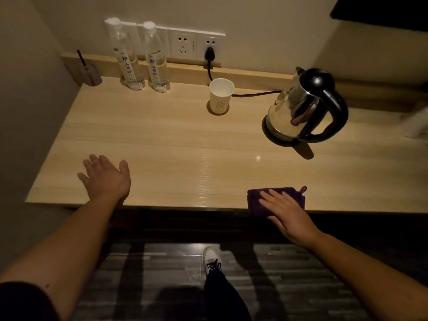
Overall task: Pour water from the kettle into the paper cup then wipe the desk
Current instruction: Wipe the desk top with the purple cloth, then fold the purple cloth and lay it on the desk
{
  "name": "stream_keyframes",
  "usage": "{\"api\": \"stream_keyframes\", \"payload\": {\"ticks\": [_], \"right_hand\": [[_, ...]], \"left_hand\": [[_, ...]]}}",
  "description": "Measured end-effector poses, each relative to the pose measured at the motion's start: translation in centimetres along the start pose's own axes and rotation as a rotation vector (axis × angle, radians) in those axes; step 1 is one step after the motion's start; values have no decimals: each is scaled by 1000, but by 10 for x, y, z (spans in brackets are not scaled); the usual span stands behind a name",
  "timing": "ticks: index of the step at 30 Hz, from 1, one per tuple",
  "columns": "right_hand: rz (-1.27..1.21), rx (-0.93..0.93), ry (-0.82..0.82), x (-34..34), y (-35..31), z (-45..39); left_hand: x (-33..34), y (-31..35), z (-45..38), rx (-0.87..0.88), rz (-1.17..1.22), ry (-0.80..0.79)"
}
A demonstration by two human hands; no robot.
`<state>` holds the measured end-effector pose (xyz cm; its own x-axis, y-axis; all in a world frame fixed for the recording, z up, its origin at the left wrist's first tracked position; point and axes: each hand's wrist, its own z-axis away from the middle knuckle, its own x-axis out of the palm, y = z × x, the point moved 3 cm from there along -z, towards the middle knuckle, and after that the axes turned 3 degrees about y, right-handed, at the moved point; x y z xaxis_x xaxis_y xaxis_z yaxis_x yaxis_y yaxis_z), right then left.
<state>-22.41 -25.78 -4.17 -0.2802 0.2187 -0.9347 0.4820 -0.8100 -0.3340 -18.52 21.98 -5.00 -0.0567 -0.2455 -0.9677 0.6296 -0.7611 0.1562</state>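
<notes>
A steel kettle with a black handle and lid stands on its black base at the right of the wooden desk. A white paper cup stands upright on a round coaster at the back middle. A folded purple cloth lies at the desk's front edge on the right. My right hand rests flat on the cloth with fingers spread. My left hand hovers open over the front left of the desk, holding nothing.
Two clear water bottles stand at the back left below wall sockets, where the kettle's black cord is plugged in. A small grey holder with a dark stick sits in the back left corner. My shoe shows on the dark floor.
</notes>
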Motion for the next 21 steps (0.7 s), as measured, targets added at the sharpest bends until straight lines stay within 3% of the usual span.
{"api": "stream_keyframes", "payload": {"ticks": [6, 11, 14, 18, 21], "right_hand": [[-383, 326, -72, -29, -37, 11], [-1039, 591, -206, -76, -109, 22], [-1167, 531, -289, -93, -151, 22], [-914, 304, -374, -116, -200, 11], [-803, 130, -324, -133, -232, -1]], "left_hand": [[-28, 7, 43, 197, -52, -91], [-59, 30, 104, 466, 60, -120], [-100, 40, 151, 648, 290, -148], [-150, 42, 196, 842, 429, -285], [-177, 39, 206, 883, 441, -438]]}}
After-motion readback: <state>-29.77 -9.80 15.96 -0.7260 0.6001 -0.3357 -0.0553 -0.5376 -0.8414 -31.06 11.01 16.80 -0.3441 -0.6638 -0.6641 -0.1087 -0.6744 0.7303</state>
